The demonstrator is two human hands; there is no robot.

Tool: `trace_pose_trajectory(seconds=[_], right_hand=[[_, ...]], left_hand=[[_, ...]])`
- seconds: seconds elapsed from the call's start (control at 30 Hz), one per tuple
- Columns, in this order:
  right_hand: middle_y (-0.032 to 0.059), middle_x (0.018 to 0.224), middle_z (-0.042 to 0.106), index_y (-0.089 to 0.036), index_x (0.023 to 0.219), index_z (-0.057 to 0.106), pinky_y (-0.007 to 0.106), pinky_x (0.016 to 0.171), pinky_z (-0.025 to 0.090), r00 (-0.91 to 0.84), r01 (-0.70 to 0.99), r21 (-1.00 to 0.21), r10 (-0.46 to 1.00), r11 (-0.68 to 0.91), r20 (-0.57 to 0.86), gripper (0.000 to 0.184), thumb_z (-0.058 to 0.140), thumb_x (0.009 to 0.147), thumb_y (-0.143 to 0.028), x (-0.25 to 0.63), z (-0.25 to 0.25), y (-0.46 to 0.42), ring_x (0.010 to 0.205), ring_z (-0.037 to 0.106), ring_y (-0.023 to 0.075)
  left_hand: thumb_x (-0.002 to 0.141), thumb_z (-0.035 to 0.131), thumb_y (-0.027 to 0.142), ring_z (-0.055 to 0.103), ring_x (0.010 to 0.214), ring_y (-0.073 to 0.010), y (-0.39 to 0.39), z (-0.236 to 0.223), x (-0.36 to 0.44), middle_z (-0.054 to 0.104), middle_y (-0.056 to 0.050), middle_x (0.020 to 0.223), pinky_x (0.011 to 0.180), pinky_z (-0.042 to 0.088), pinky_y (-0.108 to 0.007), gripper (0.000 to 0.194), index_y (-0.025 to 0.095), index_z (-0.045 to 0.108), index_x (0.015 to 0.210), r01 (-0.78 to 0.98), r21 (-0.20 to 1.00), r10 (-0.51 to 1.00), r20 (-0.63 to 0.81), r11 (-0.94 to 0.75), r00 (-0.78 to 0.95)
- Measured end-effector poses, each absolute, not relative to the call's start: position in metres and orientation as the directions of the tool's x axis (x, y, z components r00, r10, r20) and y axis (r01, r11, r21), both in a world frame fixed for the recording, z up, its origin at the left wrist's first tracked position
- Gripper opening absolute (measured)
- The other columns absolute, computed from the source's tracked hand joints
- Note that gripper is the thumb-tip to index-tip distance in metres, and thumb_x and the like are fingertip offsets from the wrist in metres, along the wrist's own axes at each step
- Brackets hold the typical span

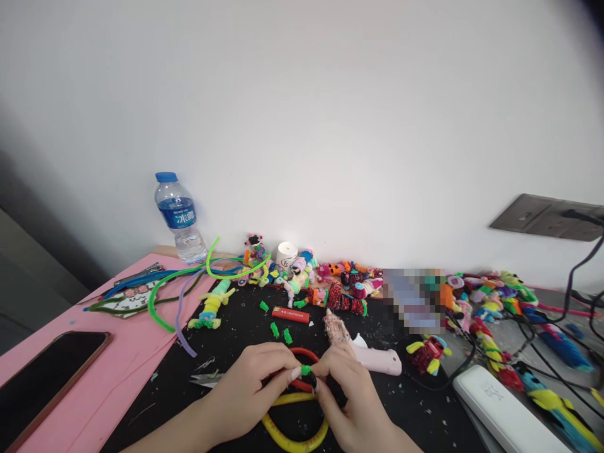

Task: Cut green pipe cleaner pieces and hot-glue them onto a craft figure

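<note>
A person's left hand (257, 387) and right hand (352, 390) meet above a black mat (425, 415) on a table (132, 358), fingertips nearly together. Between them is a small green fuzzy piece (306, 370) with a dark part at its lower right. The left fingers pinch its left end; the right fingers grip the other end, by the dark part.

The likeliest mishap is a slip: so little of the piece is free to hold that uneven pressure could bend it or pop it loose. Dropped on the mat, it could get mixed up with similar green scraps (274, 329) lying ahead. Scissors (206, 379) lie beneath the hands, blades pointing left, so a lowered left wrist could brush the metal. Just beyond the right hand lies what looks like a glue gun (377, 360), its crusted nozzle pointing away; if hot, which cannot be told, it could burn a straying knuckle. Farther left, a water bottle (175, 217) near the wall (292, 126) appears tilted; a tug on the long fuzzy stems (150, 308) by its base might topple it.
</note>
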State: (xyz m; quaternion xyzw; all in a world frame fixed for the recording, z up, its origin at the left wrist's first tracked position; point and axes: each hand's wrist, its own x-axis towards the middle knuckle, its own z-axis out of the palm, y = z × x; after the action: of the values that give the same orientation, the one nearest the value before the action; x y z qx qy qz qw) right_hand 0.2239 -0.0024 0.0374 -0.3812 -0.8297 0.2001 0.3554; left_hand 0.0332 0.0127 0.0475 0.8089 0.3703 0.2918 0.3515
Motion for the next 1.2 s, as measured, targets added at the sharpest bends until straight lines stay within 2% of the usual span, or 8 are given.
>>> trace_pose_trajectory(seconds=[0.2, 0.37, 0.53, 0.83, 0.93, 1.1, 1.2], right_hand=[[0.0012, 0.069, 0.049, -0.019, 0.076, 0.046, 0.030, 0.062, 0.035, -0.446, 0.507, -0.624, 0.801, 0.594, 0.400, 0.012, 0.042, 0.079, -0.008, 0.223, 0.036, -0.002, 0.067, 0.044, 0.0165], [0.0009, 0.069, 0.051, -0.019, 0.080, 0.047, 0.030, 0.063, 0.034, -0.484, 0.500, -0.585, 0.766, 0.638, 0.423, 0.014, 0.040, 0.081, -0.007, 0.223, 0.036, 0.001, 0.066, 0.044, 0.0157], [0.0006, 0.068, 0.051, -0.019, 0.081, 0.048, 0.031, 0.064, 0.034, -0.508, 0.501, -0.560, 0.748, 0.660, 0.427, 0.015, 0.040, 0.082, -0.006, 0.222, 0.036, 0.000, 0.065, 0.044, 0.0155], [0.0023, 0.080, 0.055, -0.021, 0.093, 0.048, 0.032, 0.067, 0.037, -0.467, 0.476, -0.645, 0.794, 0.597, 0.390, 0.022, 0.039, 0.081, -0.005, 0.226, 0.037, -0.002, 0.074, 0.047, 0.0178], [0.0024, 0.083, 0.054, -0.022, 0.093, 0.048, 0.032, 0.067, 0.039, -0.452, 0.476, -0.659, 0.805, 0.583, 0.385, 0.023, 0.041, 0.079, -0.005, 0.227, 0.034, -0.002, 0.075, 0.047, 0.0181], [0.0036, 0.089, 0.055, -0.023, 0.107, 0.046, 0.031, 0.070, 0.042, -0.445, 0.470, -0.667, 0.808, 0.578, 0.386, 0.032, 0.044, 0.081, -0.005, 0.226, 0.030, -0.002, 0.079, 0.050, 0.0180], [0.0030, 0.088, 0.057, -0.024, 0.103, 0.050, 0.030, 0.072, 0.042, -0.473, 0.434, -0.659, 0.778, 0.614, 0.414, 0.026, 0.043, 0.084, -0.007, 0.225, 0.030, 0.000, 0.080, 0.052, 0.0170]], left_hand=[[0.089, 0.042, 0.018, 0.055, 0.071, -0.0135, 0.013, 0.049, 0.031, 0.062, -0.003, 0.078, 0.067, 0.043, -0.021, 0.021, 0.015, 0.063, 0.083, 0.386, 0.779, 0.790, 0.216, -0.494, 0.574], [0.087, 0.046, 0.013, 0.055, 0.083, -0.0147, 0.016, 0.047, 0.029, 0.062, -0.004, 0.091, 0.077, 0.041, -0.022, 0.017, 0.017, 0.059, 0.096, 0.362, 0.737, 0.740, 0.271, -0.571, 0.615], [0.090, 0.042, 0.015, 0.055, 0.082, -0.0151, 0.016, 0.039, 0.028, 0.062, -0.004, 0.088, 0.076, 0.041, -0.023, 0.019, 0.018, 0.060, 0.094, 0.365, 0.705, 0.717, 0.291, -0.609, 0.633], [0.090, 0.041, 0.018, 0.053, 0.063, -0.0114, 0.016, 0.047, 0.033, 0.057, 0.000, 0.069, 0.062, 0.040, -0.019, 0.025, 0.015, 0.065, 0.083, 0.376, 0.827, 0.822, 0.168, -0.418, 0.544], [0.091, 0.040, 0.021, 0.053, 0.061, -0.0107, 0.016, 0.045, 0.033, 0.055, 0.001, 0.065, 0.061, 0.040, -0.018, 0.027, 0.015, 0.065, 0.081, 0.363, 0.845, 0.835, 0.164, -0.394, 0.525], [0.091, 0.041, 0.022, 0.054, 0.060, -0.0104, 0.016, 0.041, 0.034, 0.056, 0.002, 0.061, 0.062, 0.040, -0.018, 0.028, 0.015, 0.064, 0.076, 0.344, 0.867, 0.836, 0.137, -0.361, 0.531], [0.090, 0.041, 0.022, 0.054, 0.056, -0.0096, 0.015, 0.041, 0.036, 0.055, 0.003, 0.058, 0.062, 0.041, -0.018, 0.028, 0.014, 0.063, 0.074, 0.319, 0.891, 0.829, 0.105, -0.324, 0.549]])
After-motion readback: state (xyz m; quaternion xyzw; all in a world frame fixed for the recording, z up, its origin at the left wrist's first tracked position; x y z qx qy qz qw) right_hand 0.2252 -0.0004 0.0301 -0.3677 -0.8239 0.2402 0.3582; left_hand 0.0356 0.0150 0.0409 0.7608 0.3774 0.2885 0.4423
